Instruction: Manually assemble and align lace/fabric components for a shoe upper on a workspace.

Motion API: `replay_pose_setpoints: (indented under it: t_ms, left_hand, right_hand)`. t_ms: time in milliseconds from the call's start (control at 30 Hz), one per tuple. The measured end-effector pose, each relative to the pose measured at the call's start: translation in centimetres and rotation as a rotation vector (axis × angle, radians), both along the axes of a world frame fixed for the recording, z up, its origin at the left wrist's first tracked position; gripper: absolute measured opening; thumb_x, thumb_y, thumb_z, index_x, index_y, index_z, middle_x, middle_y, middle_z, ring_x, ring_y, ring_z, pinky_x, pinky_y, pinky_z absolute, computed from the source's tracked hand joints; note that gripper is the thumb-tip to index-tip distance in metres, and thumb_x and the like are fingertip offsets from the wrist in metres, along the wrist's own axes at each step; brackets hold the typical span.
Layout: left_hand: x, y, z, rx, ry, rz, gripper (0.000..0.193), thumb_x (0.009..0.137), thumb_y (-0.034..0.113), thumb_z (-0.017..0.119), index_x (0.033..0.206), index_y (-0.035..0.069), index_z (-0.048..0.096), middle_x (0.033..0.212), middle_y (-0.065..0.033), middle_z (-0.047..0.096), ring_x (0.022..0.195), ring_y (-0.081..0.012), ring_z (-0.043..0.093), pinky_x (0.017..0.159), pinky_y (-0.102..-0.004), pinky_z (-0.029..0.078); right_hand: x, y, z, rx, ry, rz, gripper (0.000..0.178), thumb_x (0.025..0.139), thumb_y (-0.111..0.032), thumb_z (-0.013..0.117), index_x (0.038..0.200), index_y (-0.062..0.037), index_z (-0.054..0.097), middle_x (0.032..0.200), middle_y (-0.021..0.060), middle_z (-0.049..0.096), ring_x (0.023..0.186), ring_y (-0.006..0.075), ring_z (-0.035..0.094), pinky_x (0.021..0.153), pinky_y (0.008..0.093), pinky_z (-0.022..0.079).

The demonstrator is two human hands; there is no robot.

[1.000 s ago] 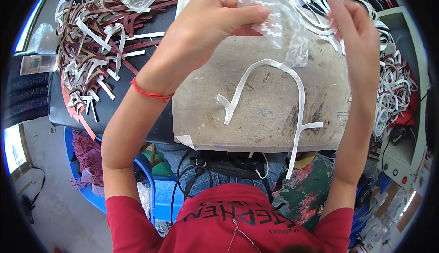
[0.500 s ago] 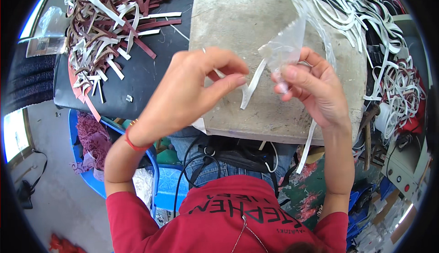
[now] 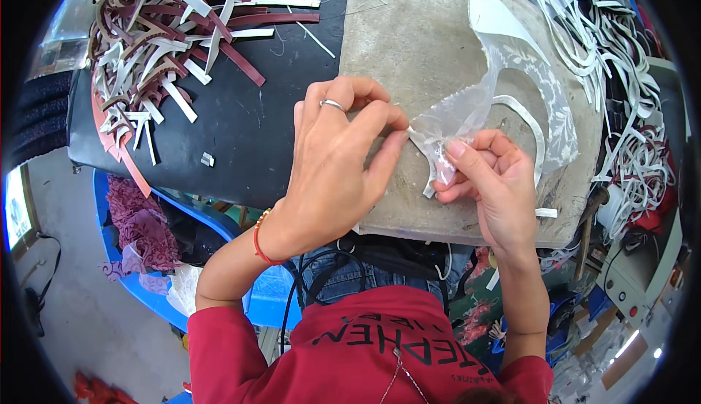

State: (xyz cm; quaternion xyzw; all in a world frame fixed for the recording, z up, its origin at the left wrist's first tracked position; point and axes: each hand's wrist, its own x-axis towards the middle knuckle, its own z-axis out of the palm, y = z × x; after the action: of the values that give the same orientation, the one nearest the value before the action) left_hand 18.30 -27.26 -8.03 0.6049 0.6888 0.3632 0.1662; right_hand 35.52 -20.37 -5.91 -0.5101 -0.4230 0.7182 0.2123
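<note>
A sheer white lace piece [image 3: 467, 101] with leaf patterning curves over a worn grey slab [image 3: 398, 46]. The forefinger and thumb of my left hand [image 3: 339, 152] close in a pinch on its left corner. Beside it, my right hand [image 3: 496, 178] grips the bunched lower part between thumb and curled fingers. Under my right fingers a narrow white edge of the piece hangs down. A white strip [image 3: 537, 130] arcs across the slab behind my right hand, and whether it joins the lace I cannot tell.
On the black padded surface [image 3: 241, 130] at the left lies a heap of maroon, brown and white strips [image 3: 168, 46]. More white strips [image 3: 584, 61] pile up at the back right. A blue plastic chair [image 3: 270, 298] holding purple lace cloth [image 3: 142, 218] stands below on the left.
The lace, earlier gathered upright above my right hand, now lies spread over the slab's right part. My left hand has come rightward to the lace's corner, and my right hand has moved slightly lower.
</note>
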Motion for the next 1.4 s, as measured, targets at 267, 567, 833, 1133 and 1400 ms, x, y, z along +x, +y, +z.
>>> replay_pose_setpoints:
  t_ms: [267,567,833,1133,1400]
  left_hand:
    - [-0.3,0.0,-0.3,-0.001,-0.066,-0.003,0.015,0.07,0.002,0.072,0.084,0.006,0.067,0.101,-0.0071,0.056,0.093,-0.0242,0.05,0.079,-0.0326,0.042]
    - [-0.1,-0.1,-0.7,0.038,-0.07,0.013,0.016,0.069,0.001,0.073,0.083,0.005,0.067,0.1,-0.0074,0.057,0.092,-0.0237,0.051,0.078,-0.0318,0.044]
    - [-0.4,-1.4,-0.6,0.122,0.327,-0.346,0.025,0.072,0.004,0.062,0.097,0.008,0.064,0.114,-0.0054,0.063,0.113,-0.0247,0.055,0.095,-0.0418,0.035]
    - [0.3,-2.0,0.3,0.016,0.468,-0.37,0.032,0.079,0.009,0.055,0.11,0.01,0.062,0.122,-0.0035,0.06,0.122,-0.0191,0.05,0.105,-0.0438,0.025]
    - [0.6,-2.3,0.6,-0.052,0.532,-0.37,0.044,0.08,0.011,0.051,0.123,0.016,0.059,0.125,-0.0021,0.056,0.124,-0.019,0.047,0.107,-0.0485,0.021]
  right_hand:
    - [-0.6,-0.2,0.0,-0.019,-0.062,-0.027,0.014,0.088,-0.009,0.059,0.088,0.0046,0.055,0.072,0.0125,0.064,0.055,0.0161,0.064,0.047,0.0217,0.053]
    - [-0.7,-0.7,0.0,0.019,-0.084,-0.038,0.012,0.088,-0.007,0.057,0.087,0.005,0.055,0.072,0.0126,0.064,0.056,0.0168,0.064,0.048,0.0232,0.054]
    - [-0.9,-0.7,0.2,0.018,-0.1,-0.041,0.016,0.087,-0.008,0.061,0.088,0.0068,0.055,0.071,0.0106,0.063,0.059,0.0133,0.062,0.052,0.023,0.053]
    - [-0.3,0.1,0.9,0.07,-0.228,0.051,0.016,0.084,-0.009,0.066,0.087,0.0044,0.057,0.068,0.0076,0.062,0.058,0.0096,0.061,0.049,0.0198,0.049]
    - [-0.6,-0.2,1.2,0.145,-0.338,0.082,0.013,0.083,-0.007,0.066,0.085,0.0027,0.057,0.066,0.0046,0.061,0.055,0.0066,0.058,0.047,0.0191,0.046]
